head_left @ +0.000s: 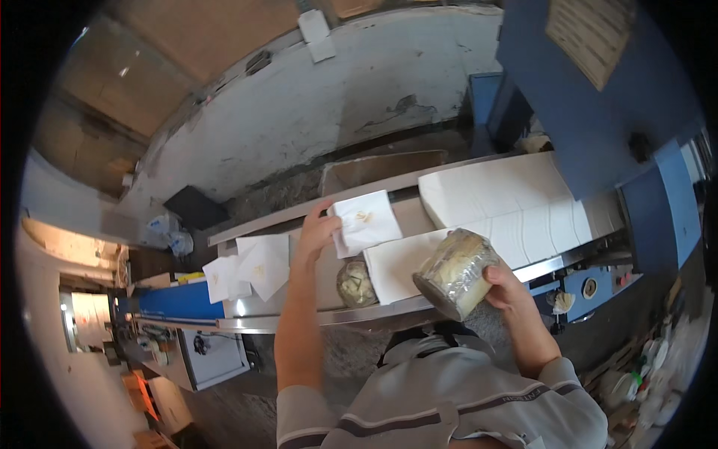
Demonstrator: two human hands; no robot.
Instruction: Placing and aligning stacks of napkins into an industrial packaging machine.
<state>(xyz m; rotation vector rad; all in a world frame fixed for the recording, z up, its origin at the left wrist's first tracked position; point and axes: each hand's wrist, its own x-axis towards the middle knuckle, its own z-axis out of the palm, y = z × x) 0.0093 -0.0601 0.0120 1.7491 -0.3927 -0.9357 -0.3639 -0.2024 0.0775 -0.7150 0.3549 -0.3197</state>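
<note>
My left hand (317,233) grips the left edge of a small square stack of white napkins (374,211) with a gold print on top. The thumb and fingers close on that edge, above the grey work surface. In my right hand (505,287) is a tilted, yellowish cylinder wrapped in clear plastic (462,268), held by its right side near my body. A similar wrapped roundish bundle (356,284) rests on the surface between my hands. Close to it begins a long row of folded white napkins (407,263), partly hidden by the cylinder.
A second row of white napkins (486,193) lies farther back. Loose printed napkins (263,262) lie at left beside a blue panel (176,301). A metal edge (254,323) runs along the front. A blue machine housing (591,97) stands at right, and a cardboard box (381,170) behind.
</note>
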